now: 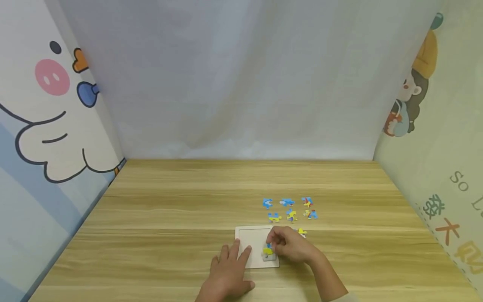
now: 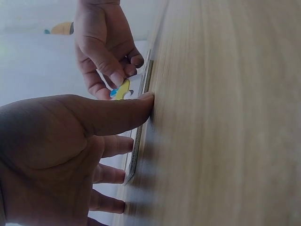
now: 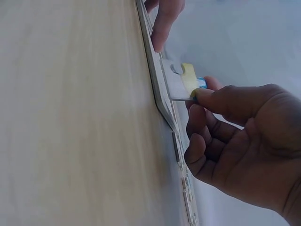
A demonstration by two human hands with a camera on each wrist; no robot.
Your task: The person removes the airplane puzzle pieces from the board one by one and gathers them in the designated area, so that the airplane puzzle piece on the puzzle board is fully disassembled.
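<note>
A pale, shallow-rimmed puzzle tray (image 1: 253, 239) lies on the table before me. My right hand (image 1: 290, 244) pinches a jigsaw puzzle piece (image 1: 268, 252) over the tray's lower right corner. White, yellow and blue show on that piece, and in the right wrist view the puzzle piece (image 3: 181, 84) stands tilted up from the tray, thumb and index finger at its blue-yellow end. My left hand (image 1: 231, 268) lies spread at the tray's left side, some fingertips on it. The left wrist view shows the left hand (image 2: 61, 136) with straight fingers and the thumb by the tray edge.
Several loose puzzle pieces (image 1: 291, 214) in blue, yellow and red lie in two rows beyond the tray. Another yellow puzzle piece (image 1: 302, 232) is partly hidden behind the right hand. A white curtain (image 1: 241, 84) hangs at the table's far edge, with printed panels on both sides.
</note>
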